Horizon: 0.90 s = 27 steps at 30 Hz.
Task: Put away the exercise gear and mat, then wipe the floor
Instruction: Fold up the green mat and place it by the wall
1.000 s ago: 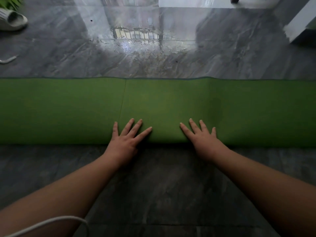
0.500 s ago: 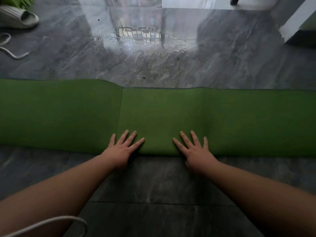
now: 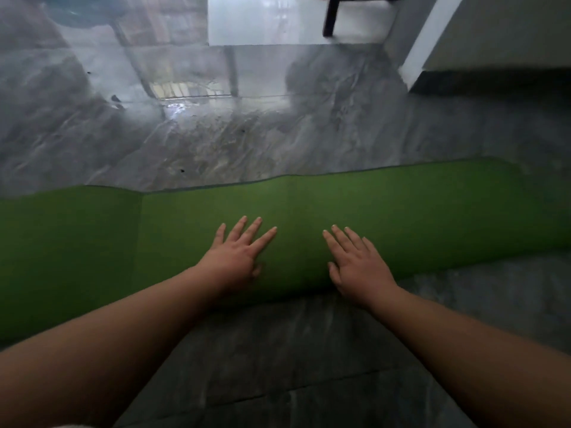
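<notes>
Head view, looking down at a grey marbled floor (image 3: 278, 350), glossy and reflective in the upper half of the frame. A green mat (image 3: 417, 217), rolled into a long bundle, lies across the floor from the left edge of the frame to the right, sloping slightly upward toward the right. Its far edge shows a thin dark line and a small wave in outline near the middle; a step in the roll shows toward the left, where the bundle looks thicker. Left hand (image 3: 234, 257) lies palm-down on top of the roll, fingers spread and extended flat, nothing enclosed in it, only pressing contact with the mat surface. Right hand (image 3: 358, 267) does the same just beside it, palm flat, fingers splayed and pointing away from the body, also gripping nothing. The two hands are near each other at the middle of the roll, with a gap of bare green between them. Both bare forearms reach in from the bottom corners. At the top of the frame: a dark furniture leg (image 3: 330, 17) on a paler patch of floor, and a white wall corner (image 3: 423, 47) at upper right (the whole frame is somewhat motion-blurred, so fine detail is unclear).
</notes>
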Tool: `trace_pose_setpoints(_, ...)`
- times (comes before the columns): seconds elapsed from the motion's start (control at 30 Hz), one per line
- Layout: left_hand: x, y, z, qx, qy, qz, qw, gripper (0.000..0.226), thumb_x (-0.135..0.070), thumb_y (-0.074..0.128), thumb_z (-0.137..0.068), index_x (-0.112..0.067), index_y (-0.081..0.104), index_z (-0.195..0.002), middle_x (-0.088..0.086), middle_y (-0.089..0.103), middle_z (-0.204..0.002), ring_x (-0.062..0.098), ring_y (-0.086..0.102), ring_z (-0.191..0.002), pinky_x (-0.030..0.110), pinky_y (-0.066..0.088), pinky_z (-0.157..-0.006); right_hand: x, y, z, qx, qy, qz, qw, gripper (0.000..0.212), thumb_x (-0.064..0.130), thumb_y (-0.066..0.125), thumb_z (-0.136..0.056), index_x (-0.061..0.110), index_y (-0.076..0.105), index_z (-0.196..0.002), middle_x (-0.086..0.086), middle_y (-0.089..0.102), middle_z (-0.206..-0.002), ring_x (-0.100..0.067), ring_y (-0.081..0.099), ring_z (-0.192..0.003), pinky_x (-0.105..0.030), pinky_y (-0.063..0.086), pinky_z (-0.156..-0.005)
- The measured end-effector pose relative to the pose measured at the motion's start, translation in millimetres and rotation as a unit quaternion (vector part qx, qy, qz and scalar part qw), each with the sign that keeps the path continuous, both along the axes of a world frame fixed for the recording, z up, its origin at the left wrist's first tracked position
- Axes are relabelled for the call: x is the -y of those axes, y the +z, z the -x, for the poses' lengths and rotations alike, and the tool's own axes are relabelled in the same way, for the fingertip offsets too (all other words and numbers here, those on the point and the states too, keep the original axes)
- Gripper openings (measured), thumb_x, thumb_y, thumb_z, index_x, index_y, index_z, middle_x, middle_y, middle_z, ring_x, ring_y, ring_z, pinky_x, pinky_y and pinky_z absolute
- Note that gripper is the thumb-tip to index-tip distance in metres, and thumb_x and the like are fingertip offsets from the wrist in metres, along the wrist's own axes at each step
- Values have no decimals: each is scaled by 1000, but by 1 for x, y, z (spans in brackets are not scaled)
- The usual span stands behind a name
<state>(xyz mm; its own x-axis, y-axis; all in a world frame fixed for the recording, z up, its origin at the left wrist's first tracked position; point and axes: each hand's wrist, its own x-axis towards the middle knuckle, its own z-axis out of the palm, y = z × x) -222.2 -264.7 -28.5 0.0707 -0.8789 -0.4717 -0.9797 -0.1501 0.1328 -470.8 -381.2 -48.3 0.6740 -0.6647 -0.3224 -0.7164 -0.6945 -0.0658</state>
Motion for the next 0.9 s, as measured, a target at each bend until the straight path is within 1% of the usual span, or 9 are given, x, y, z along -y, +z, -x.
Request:
trace_pose_setpoints(0.17, 69, 13, 68, -13, -28, 21, 999, 77, -41, 39, -100, -42, -20, -150, 2, -21, -162, 27, -20, -148, 56, -1, -120, 39, -2, 63, 38, -134, 5, 990, 68, 39, 32, -96, 25, 5, -157, 1, 6, -165, -22, 6, -151, -44, 15, -121)
trace_pose_setpoints(0.33, 120, -4, 137, -33, -83, 27, 996, 78, -43, 41, -99, -42, -18, -150, 1, -20, -162, 26, -19, -149, 55, 0, -121, 59, -21, 113, 70, -253, -2, 965, 69, 37, 38, -97, 23, 7, -157, -1, 5, -165, -23, 6, -151, -43, 15, -121)
trace_pose_setpoints(0.47, 145, -21, 185, -53, -81, 53, 994, 75, -42, 39, -98, -40, -12, -153, 3, -15, -164, 27, -16, -150, 52, 3, -122, 77, -30, 150, 144, -371, -3, 918, 68, 28, 51, -94, 14, 23, -154, -10, 14, -163, -31, 10, -149, -40, 10, -122)
trace_pose_setpoints(0.53, 152, -29, 207, -67, -80, 58, 993, 74, -42, 38, -98, -40, -12, -153, 3, -15, -164, 28, -15, -150, 51, 3, -122, 87, -33, 166, 183, -428, 0, 885, 67, 26, 55, -93, 14, 28, -152, -12, 14, -163, -33, 13, -148, -44, 16, -121)
trace_pose_setpoints(0.57, 155, -34, 217, -71, -84, 58, 992, 74, -42, 38, -98, -41, -12, -153, 2, -14, -164, 28, -15, -150, 51, 3, -122, 93, -34, 172, 209, -458, -7, 864, 67, 24, 56, -93, 14, 28, -152, -12, 12, -163, -32, 13, -148, -46, 20, -120)
trace_pose_setpoints(0.63, 158, -43, 234, -78, -97, 62, 990, 74, -41, 40, -97, -42, -10, -152, 1, -11, -165, 29, -12, -151, 52, 5, -122, 104, -38, 182, 274, -527, -26, 804, 65, 21, 58, -93, 15, 29, -151, -11, 11, -162, -29, 15, -148, -44, 27, -118)
trace_pose_setpoints(0.77, 162, -54, 246, -80, -101, 56, 990, 74, -41, 42, -96, -46, -7, -151, -2, -6, -165, 29, -6, -151, 61, 7, -118, 115, -40, 182, 346, -649, -63, 675, 65, 26, 60, -94, 17, 28, -149, -8, 33, -154, -29, 39, -138, -42, 39, -110)
trace_pose_setpoints(0.87, 161, -58, 243, -66, -109, 49, 991, 73, -42, 42, -96, -48, -6, -151, -3, -8, -165, 29, -7, -151, 61, 6, -118, 120, -43, 178, 410, -698, -83, 581, 70, 24, 62, -93, 20, 25, -151, -7, 40, -152, -27, 48, -131, -39, 44, -106)
trace_pose_setpoints(0.9, 159, -59, 241, -62, -113, 50, 990, 72, -43, 42, -97, -48, -5, -151, -3, -8, -165, 29, -7, -151, 60, 6, -119, 124, -42, 177, 442, -711, -77, 541, 71, 20, 64, -92, 18, 25, -151, -9, 41, -151, -27, 50, -130, -38, 43, -106)
